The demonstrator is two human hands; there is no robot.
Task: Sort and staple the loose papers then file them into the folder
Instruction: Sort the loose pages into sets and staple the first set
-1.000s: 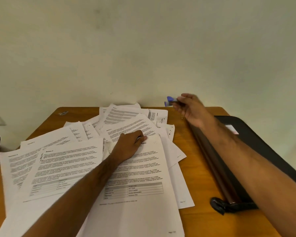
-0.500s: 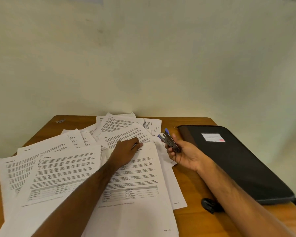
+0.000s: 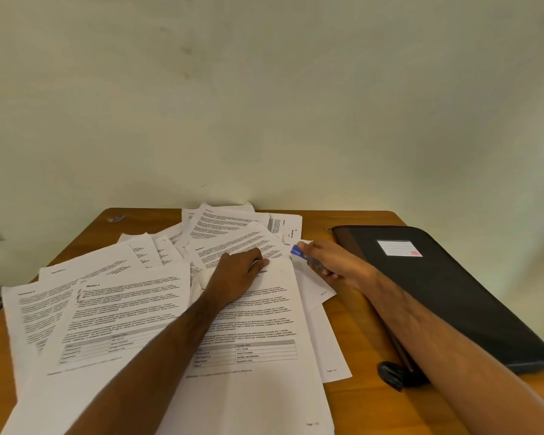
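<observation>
At page corner | right grip [image 3: 324, 262] apparently clasps stapler [image 3: 296, 251] | left grip [image 3: 236, 276] pins papers [image 3: 255, 324]

The wooden bench [image 3: 352, 312] carries overlapping loose papers [image 3: 132, 309] (printed sheets), a black folder [image 3: 453, 296] at right, and perhaps a small clip [image 3: 116, 219] far left.

Hidden, cropped and unreadable parts
The right hand [image 3: 327, 262] covers most of the blue stapler [image 3: 296, 250]; the papers' [image 3: 132, 302] print blurs; the bottom edge crops the nearest sheets.
</observation>
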